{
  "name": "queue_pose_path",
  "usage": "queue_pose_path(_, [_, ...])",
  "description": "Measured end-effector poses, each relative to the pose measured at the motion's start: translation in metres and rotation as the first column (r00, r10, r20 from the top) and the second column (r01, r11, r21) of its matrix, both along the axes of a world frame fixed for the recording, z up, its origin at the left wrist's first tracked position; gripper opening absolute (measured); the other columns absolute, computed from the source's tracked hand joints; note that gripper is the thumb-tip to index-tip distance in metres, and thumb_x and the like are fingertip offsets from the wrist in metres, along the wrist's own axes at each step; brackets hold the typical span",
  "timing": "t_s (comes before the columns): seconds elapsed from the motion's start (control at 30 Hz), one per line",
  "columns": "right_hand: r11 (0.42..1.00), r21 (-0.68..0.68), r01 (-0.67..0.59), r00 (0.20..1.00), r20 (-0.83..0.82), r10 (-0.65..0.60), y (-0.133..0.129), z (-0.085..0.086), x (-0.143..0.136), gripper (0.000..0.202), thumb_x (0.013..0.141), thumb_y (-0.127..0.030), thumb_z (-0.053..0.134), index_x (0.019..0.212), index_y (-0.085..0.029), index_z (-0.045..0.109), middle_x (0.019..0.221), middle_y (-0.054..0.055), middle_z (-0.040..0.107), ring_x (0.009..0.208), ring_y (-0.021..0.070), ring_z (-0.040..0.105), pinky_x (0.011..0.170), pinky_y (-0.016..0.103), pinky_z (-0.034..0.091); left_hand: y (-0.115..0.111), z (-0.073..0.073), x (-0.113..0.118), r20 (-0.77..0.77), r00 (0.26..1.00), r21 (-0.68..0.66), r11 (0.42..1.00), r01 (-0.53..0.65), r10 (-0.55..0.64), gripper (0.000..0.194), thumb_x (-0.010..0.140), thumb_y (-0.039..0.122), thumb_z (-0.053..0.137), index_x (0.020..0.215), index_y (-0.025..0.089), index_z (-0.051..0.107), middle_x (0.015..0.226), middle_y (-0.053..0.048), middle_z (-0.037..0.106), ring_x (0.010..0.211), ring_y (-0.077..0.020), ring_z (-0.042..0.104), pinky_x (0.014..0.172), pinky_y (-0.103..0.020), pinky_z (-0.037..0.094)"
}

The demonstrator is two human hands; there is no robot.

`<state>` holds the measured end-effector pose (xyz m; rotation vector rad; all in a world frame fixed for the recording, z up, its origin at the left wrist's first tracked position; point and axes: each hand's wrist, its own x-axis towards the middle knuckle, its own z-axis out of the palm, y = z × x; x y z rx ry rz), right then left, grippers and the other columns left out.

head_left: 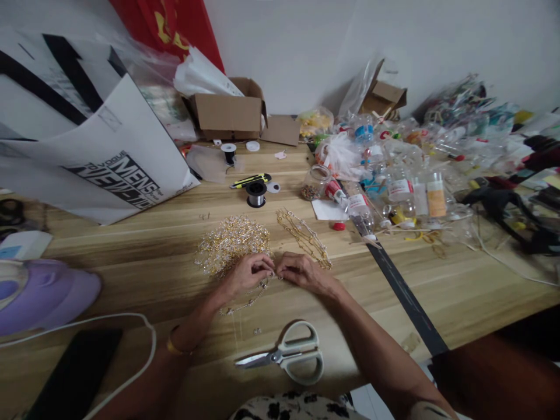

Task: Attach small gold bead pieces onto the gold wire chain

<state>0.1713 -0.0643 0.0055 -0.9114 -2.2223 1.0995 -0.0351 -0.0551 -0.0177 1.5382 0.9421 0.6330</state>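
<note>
My left hand [249,272] pinches one end of a thin beaded chain [247,305], which trails down and left onto the wooden table. Close beside it, my right hand [303,272] has thumb and finger pressed together on a tiny piece at the strand's end, too small to name. Just behind the left hand lies a tangled heap of gold and clear beaded chains [234,240]. More gold beaded strands [306,233] are laid out beyond the right hand. Scissors [280,356] with pale handles rest nearer my body, blades pointing left, by a tiny shiny bit [257,331].
A wire spool [256,193], yellow-black utility knife [251,180] and black thread spool [228,153] stand behind the heap. Plastic bottles [400,189] crowd the right. A white shopping bag [109,146], cardboard box [230,114] and purple object [56,294] flank the left.
</note>
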Motion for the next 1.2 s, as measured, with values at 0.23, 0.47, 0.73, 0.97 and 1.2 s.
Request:
queue_pose_path(0.23, [0.999,0.006,0.040,0.999,-0.007,-0.040,-0.0004,-0.0031,-0.0027,0.017,0.091,-0.026,0.053,0.082,-0.015,0.063,0.080,0.004,0.059,0.071,0.0130,0.054,0.066,0.023,0.041,0.0014,-0.0040,-0.0002,-0.005,1.000,-0.015,1.000,-0.001,0.001,0.010,0.071,0.019,0.065,0.078,0.013,0.062,0.072,-0.004,0.068,0.068,-0.0151,0.064,0.065,-0.025,0.048])
queue_pose_path(0.47, [0.999,0.004,0.042,0.999,0.002,-0.042,-0.0006,-0.0054,-0.0033,0.015,0.091,-0.023,0.053,0.081,-0.014,0.062,0.078,0.002,0.057,0.069,0.0120,0.052,0.063,0.022,0.038,0.0004,-0.0017,-0.0004,-0.022,1.000,-0.005,1.000,-0.015,0.015,0.010,0.071,0.022,0.066,0.075,0.013,0.063,0.069,-0.003,0.066,0.063,-0.0125,0.060,0.061,-0.023,0.046])
queue_pose_path(0.73, [0.999,0.008,0.050,0.999,-0.006,-0.050,-0.0007,-0.0071,-0.0049,0.014,0.090,-0.024,0.054,0.083,-0.014,0.062,0.078,0.002,0.058,0.069,0.0125,0.053,0.063,0.022,0.039,0.0010,-0.0042,-0.0006,-0.065,0.998,0.064,0.998,-0.020,0.024,0.009,0.071,0.022,0.066,0.071,0.013,0.067,0.067,-0.003,0.067,0.061,-0.0120,0.057,0.058,-0.021,0.044])
queue_pose_path(0.97, [0.998,0.030,0.062,0.998,-0.013,-0.061,-0.0015,-0.0082,-0.0054,0.013,0.090,-0.023,0.055,0.083,-0.014,0.063,0.077,0.002,0.059,0.068,0.0122,0.053,0.063,0.022,0.039,0.0015,-0.0027,-0.0016,-0.110,0.994,0.116,0.993,-0.003,0.016,0.009,0.073,0.022,0.065,0.072,0.014,0.069,0.066,-0.003,0.067,0.062,-0.0127,0.058,0.058,-0.021,0.045])
queue_pose_path(1.2, [0.998,0.027,0.058,0.998,-0.007,-0.058,-0.0011,-0.0090,-0.0053,0.014,0.089,-0.023,0.056,0.082,-0.015,0.062,0.076,0.002,0.058,0.067,0.0119,0.052,0.062,0.022,0.038,0.0004,-0.0048,-0.0011,-0.120,0.993,0.148,0.989,0.001,0.017,0.011,0.075,0.023,0.062,0.071,0.014,0.068,0.065,-0.001,0.066,0.061,-0.0119,0.057,0.057,-0.021,0.043])
